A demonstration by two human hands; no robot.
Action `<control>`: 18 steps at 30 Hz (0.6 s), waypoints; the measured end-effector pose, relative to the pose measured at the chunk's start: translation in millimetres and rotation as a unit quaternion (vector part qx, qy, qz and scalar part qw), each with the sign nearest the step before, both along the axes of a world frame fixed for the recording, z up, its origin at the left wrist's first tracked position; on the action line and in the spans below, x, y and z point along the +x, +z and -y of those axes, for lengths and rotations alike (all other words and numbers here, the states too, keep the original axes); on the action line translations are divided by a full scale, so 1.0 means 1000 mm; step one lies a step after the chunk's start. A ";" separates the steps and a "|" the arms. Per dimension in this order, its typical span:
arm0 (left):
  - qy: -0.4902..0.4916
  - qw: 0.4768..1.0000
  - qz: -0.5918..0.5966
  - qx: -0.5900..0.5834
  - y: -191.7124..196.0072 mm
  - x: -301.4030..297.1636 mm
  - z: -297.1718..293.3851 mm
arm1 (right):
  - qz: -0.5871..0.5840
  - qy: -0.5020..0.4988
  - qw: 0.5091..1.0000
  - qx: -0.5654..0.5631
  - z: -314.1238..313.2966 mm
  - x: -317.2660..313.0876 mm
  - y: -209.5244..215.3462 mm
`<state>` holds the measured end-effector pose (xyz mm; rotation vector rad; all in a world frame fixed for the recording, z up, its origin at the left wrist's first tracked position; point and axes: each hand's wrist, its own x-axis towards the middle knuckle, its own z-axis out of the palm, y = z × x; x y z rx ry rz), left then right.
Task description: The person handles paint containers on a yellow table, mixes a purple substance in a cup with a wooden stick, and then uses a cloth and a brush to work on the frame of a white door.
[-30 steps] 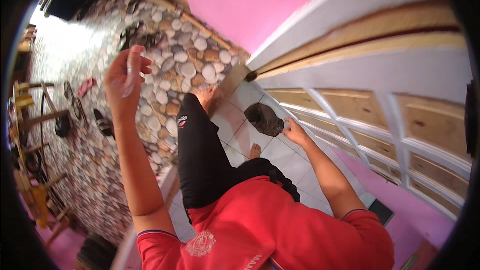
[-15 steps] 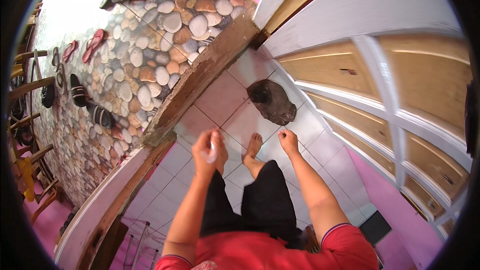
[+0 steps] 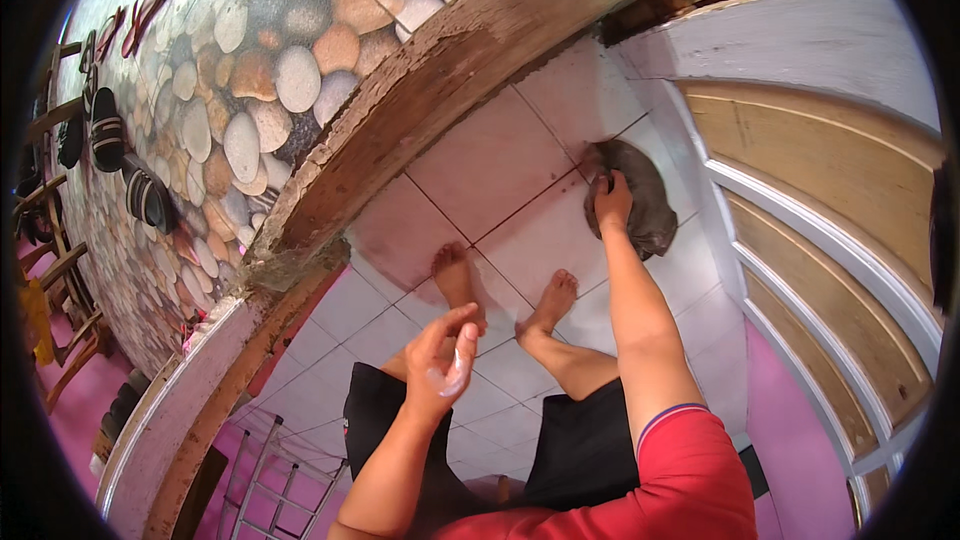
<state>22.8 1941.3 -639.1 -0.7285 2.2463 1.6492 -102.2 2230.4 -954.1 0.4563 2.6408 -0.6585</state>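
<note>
A dark grey-brown crumpled bundle (image 3: pixel 645 202), like a rag or a soft bag, lies on the tiled floor near the door. Reaching down at full arm's length, my right hand (image 3: pixel 613 208) has its fingers closed on the bundle's left side; the fingertips are partly lost against the dark material. My left hand (image 3: pixel 445 360) is raised over my left foot, palm partly up, with fingers stretched out and thumb apart. A whitish patch (image 3: pixel 450 377) shows on its palm, like a smear; what it is I cannot make out.
A worn raised sill (image 3: pixel 450 70) divides the white tiles (image 3: pixel 500 185) from the pebble-patterned floor (image 3: pixel 240 145). Black sandals (image 3: pixel 106 130) and red flip-flops (image 3: pixel 148 10) lie beyond it. A panelled door (image 3: pixel 830 190) stands at right. A metal rack (image 3: pixel 285 485) is at lower left.
My right hand has gone forward and down from above the tiles onto the dark bundle. My left hand has opened out and lowered slightly. My body has bent closer to the floor.
</note>
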 end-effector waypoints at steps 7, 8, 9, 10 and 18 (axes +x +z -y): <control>0.095 0.991 0.020 0.093 0.006 0.020 -0.030 | 0.020 -0.443 0.685 -0.578 -0.074 0.016 0.184; 0.111 0.987 0.020 0.114 0.019 0.024 -0.033 | 0.038 -0.449 0.629 -0.633 -0.074 0.019 0.224; 0.077 0.993 0.023 0.085 0.044 0.021 -0.034 | 0.039 -0.443 0.630 -0.636 -0.070 0.020 0.265; 0.082 0.993 0.015 0.083 0.063 0.020 -0.039 | 0.061 -0.425 0.614 -0.662 -0.066 0.018 0.309; 0.045 0.992 -0.043 0.111 0.185 -0.025 -0.065 | 0.009 -0.342 0.508 -0.790 -0.070 0.038 0.595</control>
